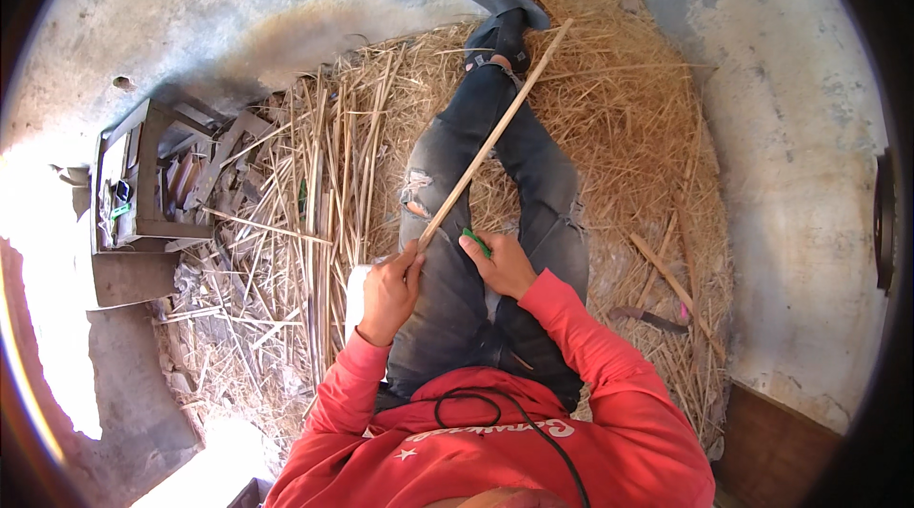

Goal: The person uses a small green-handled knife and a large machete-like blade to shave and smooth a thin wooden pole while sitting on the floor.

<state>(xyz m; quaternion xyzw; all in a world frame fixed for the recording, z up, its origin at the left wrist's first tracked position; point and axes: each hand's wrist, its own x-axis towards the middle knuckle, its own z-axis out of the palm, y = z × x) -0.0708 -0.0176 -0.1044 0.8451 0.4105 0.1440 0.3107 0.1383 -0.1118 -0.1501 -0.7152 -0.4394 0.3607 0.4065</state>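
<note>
My left hand [387, 298] is closed on the near end of a long, pale bamboo strip [498, 132]. The strip slants up and to the right over my legs, and its far end is near my crossed feet. In my closed right hand [507, 268] is a small green-handled tool [476, 241], held just right of the strip's near end. Its working end is too small to make out, and a gap shows between it and the strip. My legs, in dark torn trousers [447, 289], stretch out beneath both hands.
Many loose bamboo strips [328, 184] lie to my left, with shavings [619, 99] heaped ahead and right. A curved, dark-bladed tool [657, 319] and split pieces [664, 272] rest at right. A wooden frame [143, 175] stands left. Grey walls [800, 127] enclose the space.
</note>
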